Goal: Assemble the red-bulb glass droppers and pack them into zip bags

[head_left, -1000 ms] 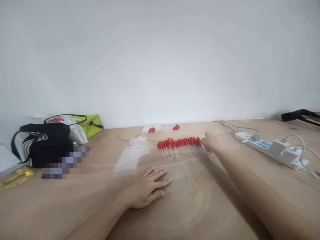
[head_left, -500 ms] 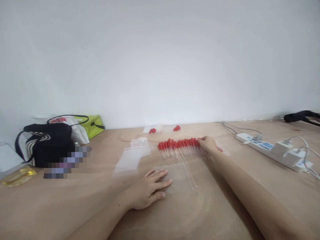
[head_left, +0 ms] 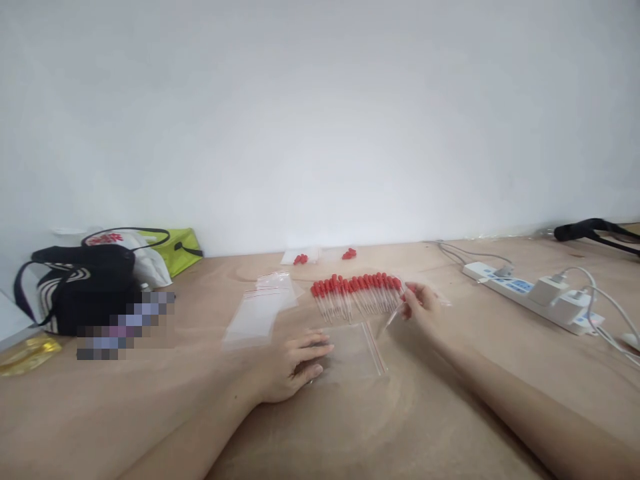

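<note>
A row of glass droppers with red bulbs (head_left: pixel 357 285) lies side by side on the wooden table, thin tips pointing towards me. At the right end of that row, my right hand (head_left: pixel 423 307) is closed on one dropper, whose clear slender tip (head_left: pixel 393 317) sticks out below the fingers; its bulb is mostly hidden by them. A clear zip bag (head_left: pixel 350 350) lies flat in front of the row, its red-lined seal on the right. My left hand (head_left: pixel 295 367) rests on the bag's left edge, thumb and fingers apart.
More zip bags (head_left: pixel 253 319) lie left of the row. Two small clusters of red bulbs (head_left: pixel 301 259) rest on bags near the wall. A power strip (head_left: pixel 530 293) with cables stands right; a black bag (head_left: pixel 93 287) and a green bag (head_left: pixel 183 252) stand left.
My right hand has drawn a dropper off the right end of the row, moving slightly right and nearer. My left hand's spread fingers have curled somewhat at the bag's edge.
</note>
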### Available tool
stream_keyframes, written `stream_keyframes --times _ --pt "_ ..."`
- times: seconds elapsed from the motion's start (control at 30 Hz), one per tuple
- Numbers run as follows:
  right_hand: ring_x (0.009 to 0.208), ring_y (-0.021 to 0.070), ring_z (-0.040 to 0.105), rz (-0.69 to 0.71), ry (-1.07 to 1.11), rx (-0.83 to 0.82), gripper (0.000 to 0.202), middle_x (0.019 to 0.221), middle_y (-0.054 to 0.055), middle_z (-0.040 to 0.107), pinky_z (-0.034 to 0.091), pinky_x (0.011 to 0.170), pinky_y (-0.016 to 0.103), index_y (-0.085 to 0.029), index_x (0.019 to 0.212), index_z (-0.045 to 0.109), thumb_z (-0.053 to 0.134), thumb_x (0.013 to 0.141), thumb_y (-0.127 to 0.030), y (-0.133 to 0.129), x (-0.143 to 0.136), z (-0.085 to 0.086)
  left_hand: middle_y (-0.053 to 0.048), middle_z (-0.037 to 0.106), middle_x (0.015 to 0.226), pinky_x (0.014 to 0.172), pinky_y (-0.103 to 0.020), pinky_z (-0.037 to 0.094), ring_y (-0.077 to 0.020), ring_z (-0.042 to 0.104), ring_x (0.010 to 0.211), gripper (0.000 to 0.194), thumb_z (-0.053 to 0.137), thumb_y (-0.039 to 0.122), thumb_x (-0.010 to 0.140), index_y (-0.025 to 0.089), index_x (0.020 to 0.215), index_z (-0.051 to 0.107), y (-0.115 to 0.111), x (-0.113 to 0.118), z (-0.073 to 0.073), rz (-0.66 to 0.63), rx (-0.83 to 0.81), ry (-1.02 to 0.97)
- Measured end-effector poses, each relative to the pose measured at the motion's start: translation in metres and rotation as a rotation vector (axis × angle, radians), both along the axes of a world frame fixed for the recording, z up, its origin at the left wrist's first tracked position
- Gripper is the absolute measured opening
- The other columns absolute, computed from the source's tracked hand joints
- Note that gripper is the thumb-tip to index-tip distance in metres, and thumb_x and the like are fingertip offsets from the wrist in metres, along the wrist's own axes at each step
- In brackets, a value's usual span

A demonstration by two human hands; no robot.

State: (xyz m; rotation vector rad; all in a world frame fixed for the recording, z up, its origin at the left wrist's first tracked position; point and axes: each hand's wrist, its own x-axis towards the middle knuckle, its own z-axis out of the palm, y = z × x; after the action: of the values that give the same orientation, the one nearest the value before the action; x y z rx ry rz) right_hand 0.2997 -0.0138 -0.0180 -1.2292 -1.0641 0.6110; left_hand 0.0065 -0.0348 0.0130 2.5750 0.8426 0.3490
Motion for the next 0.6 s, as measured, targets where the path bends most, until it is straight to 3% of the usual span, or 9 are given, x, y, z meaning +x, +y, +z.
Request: stream_keyframes --times 0.13,0.33,0.47,0.6 --pt "0.048 0.0097 0.049 0.047 0.162 -0.016 0.035 0.069 -0.003 0.048 0.044 0.042 0.024 -0.022 0.089 0.040 0.051 0.069 -0.049 -0.010 -0.011 -0.010 -0.002 0.042 0.131 0.100 -0.040 0.028 -0.0212 0.036 0.120 0.039 0.044 0.031 0.084 0.029 0.123 0.044 0.000 0.000 0.000 0.005 -0.059 0.033" --pt "0.051 0.0107 0.054 0.145 0.339 -0.108 0.031 0.068 -0.003 0.051 0.049 0.048 0.026 -0.023 0.085 0.041 0.059 0.067 -0.041 -0.016 -0.021 -0.010 -0.004 0.040 0.132 0.101 -0.039 0.027 -0.0208 0.035 0.121 0.045 0.045 0.036 0.084 0.027 0.127 0.038 0.000 0.002 -0.004 0.067 -0.063 0.051" --pt "0.054 0.0111 0.057 0.413 0.262 -0.227 0.033 0.064 -0.002 0.055 0.048 0.054 0.027 -0.020 0.076 0.045 0.068 0.060 -0.039 -0.024 -0.018 -0.004 -0.004 0.040 0.132 0.100 -0.039 0.029 -0.0211 0.035 0.121 0.048 0.046 0.038 0.083 0.025 0.128 0.037 0.000 0.004 -0.005 0.085 -0.070 0.033" --pt "0.047 0.0085 0.050 0.703 0.032 -0.274 0.034 0.052 -0.006 0.052 0.041 0.048 0.023 -0.018 0.071 0.048 0.072 0.056 -0.036 -0.029 -0.014 0.002 -0.004 0.042 0.131 0.099 -0.040 0.030 -0.0223 0.037 0.119 0.048 0.047 0.038 0.082 0.026 0.128 0.037 0.000 0.005 -0.004 0.088 -0.081 0.027"
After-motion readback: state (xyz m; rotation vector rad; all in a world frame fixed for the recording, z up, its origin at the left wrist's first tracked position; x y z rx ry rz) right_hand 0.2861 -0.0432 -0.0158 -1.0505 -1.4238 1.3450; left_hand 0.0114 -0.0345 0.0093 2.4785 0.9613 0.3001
